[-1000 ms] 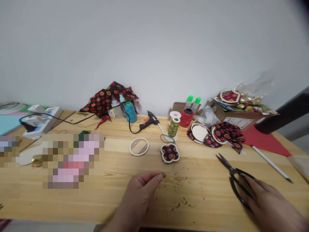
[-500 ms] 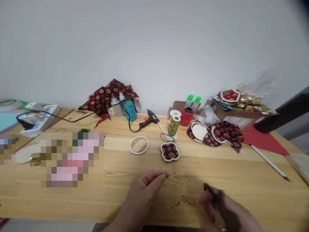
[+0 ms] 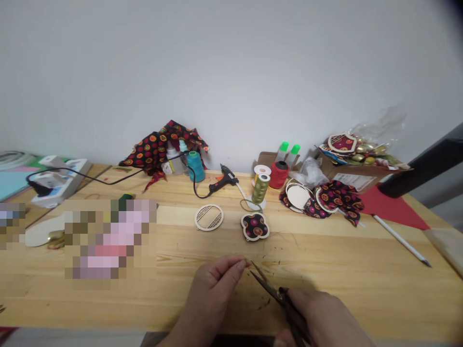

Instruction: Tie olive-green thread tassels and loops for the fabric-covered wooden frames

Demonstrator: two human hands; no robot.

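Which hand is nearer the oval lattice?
Left: the left hand is in front of the oval lattice; the right hand, holding scissors, is farther off to its right.

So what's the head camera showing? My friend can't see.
The right hand holds open dark metal scissors beside the pinching left hand. Beyond, a dark four-lobed fabric piece and a pale oval lattice frame lie on a wooden table.
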